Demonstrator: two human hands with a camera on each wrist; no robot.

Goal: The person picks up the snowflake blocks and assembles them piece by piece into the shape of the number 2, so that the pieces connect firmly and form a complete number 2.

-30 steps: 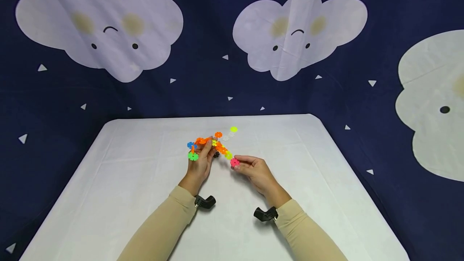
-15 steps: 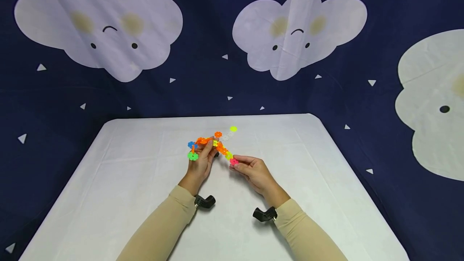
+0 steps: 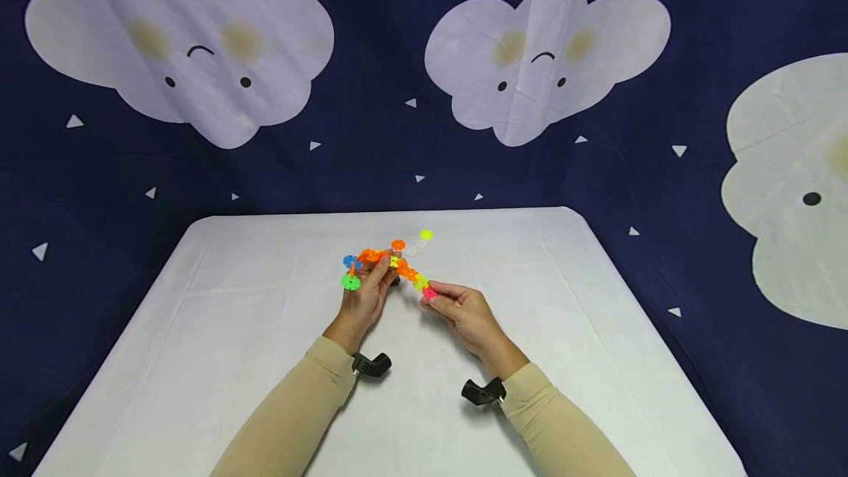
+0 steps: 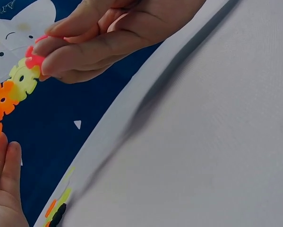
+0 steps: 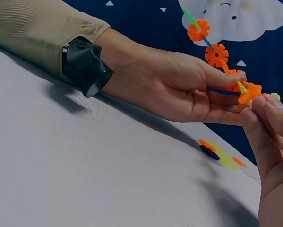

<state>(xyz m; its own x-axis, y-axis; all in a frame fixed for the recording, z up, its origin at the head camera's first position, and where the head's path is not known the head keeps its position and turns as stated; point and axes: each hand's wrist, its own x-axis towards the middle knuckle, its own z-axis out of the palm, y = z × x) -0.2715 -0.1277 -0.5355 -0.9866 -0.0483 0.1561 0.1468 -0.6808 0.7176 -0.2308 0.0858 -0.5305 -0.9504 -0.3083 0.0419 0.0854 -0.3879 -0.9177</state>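
My left hand (image 3: pixel 364 297) holds a chain of flower-shaped snowflake discs between thumb and fingers, above the table. At its left end hang a blue disc (image 3: pixel 351 262) and a green disc (image 3: pixel 350 282). Orange discs (image 5: pixel 217 55) make up much of the middle, with a yellow disc (image 4: pixel 24 79) near the right end. My right hand (image 3: pixel 472 319) pinches a pink disc (image 4: pixel 35 57), which meets the yellow one's edge; fingertips partly cover it. How deeply the two discs interlock cannot be told.
Loose discs lie on the white table (image 3: pixel 550 389) behind the hands: a yellow one (image 3: pixel 427 235), whitish ones (image 3: pixel 415 248), an orange one (image 3: pixel 398 244) and a black one (image 5: pixel 209 152). A dark blue cloth with clouds (image 3: pixel 543 65) hangs behind the table's far edge.
The pink disc has turned from facing the head camera to a tilted position against the yellow disc. The left hand has shifted slightly; both hands keep their holds.
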